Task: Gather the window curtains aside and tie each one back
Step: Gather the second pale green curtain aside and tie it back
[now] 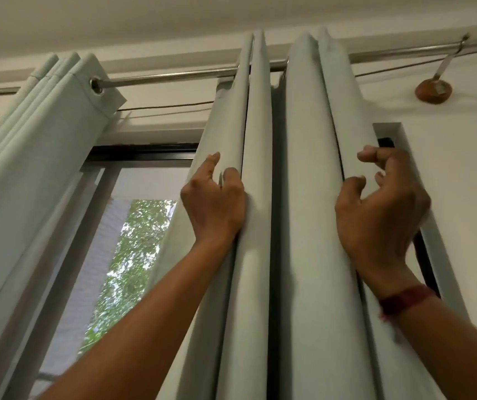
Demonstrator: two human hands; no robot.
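At ten o'clock the left curtain (29,134) hangs bunched on the rod (173,76), which runs across toward one o'clock. Below it, from eight o'clock toward centre, the window (133,255) shows green leaves outside. My left hand (212,200) sits just left of centre, back toward me, its fingers curled round the leftmost fold of the right curtain (303,197). That curtain hangs in deep folds from twelve down to six o'clock. At three o'clock my right hand (381,206) hooks round its rightmost fold, the thumb on the cloth and the fingers bent like a claw. A dark red wristband (404,298) circles that wrist at four o'clock. At two o'clock a round wooden mount (433,92) sits on the wall.
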